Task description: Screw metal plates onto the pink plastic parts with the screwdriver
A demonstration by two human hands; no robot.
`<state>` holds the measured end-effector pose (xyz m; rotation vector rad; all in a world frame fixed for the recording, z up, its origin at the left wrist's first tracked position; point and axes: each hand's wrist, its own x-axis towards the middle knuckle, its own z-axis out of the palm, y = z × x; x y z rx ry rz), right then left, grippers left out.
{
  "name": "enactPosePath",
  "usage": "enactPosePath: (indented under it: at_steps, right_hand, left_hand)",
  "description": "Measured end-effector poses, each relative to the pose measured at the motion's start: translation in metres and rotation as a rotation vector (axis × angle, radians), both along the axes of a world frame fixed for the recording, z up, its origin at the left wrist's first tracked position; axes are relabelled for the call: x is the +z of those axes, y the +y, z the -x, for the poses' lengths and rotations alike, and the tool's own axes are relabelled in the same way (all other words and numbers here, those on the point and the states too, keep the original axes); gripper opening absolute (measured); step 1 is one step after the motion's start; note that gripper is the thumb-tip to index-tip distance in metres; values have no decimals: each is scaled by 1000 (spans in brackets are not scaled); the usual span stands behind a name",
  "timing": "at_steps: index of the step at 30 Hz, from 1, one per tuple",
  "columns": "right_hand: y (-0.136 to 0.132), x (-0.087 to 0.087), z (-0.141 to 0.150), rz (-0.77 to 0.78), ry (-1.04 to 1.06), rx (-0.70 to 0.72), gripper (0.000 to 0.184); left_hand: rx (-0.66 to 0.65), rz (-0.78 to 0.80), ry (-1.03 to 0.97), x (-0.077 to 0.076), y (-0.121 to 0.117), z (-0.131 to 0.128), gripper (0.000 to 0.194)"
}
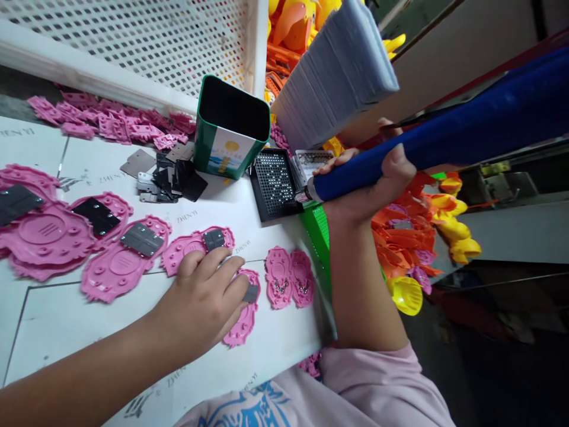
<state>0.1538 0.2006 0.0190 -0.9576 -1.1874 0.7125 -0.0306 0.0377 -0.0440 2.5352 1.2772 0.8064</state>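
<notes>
My right hand (373,184) is wrapped round a blue electric screwdriver (427,151). The tool's tip points left, at the near corner of a black perforated tray (274,187) holding many small silver screws. My left hand (208,296) is palm down on the table, its thumb and fingertips closed on a pink plastic shell (242,331) with a small grey cover plate (251,293). The fingers hide part of that shell. Just beyond them lies another pink shell with a dark cover (214,239). Right of the hand, two pink shell halves (290,279) hold small metal pieces.
More covered pink shells (122,261) lie to the left. Loose black and grey plates (171,178) sit beside a green tin (231,133). Behind are pink parts (115,121) and a white crate (133,47). A pale stacked block (335,77) and orange parts (395,237) are at right.
</notes>
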Motion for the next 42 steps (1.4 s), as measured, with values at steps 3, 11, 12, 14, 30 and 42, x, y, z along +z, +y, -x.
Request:
enactPosePath:
  at_steps: [3,11,12,14,30,42]
  right_hand:
    - [1,-1,-1,15,-9,4,35]
    - [-1,9,-2,-22,183,-29,27]
    - [-5,14,-4,-41,192,-30,30]
    - [-16,26,-10,-74,203,-11,33]
    - [-133,24,0,198,100,535,38]
    - [-129,18,-2,247,101,567,37]
  left_hand:
    - [4,-9,-19,1,1,0,16]
    - [-3,-16,-27,2,2,1,28]
    - [-2,-12,-31,2,2,1,28]
    - [2,-5,-40,2,2,1,27]
    - [9,-5,50,0,1,-1,25]
    - [8,1,48,-2,1,-1,22]
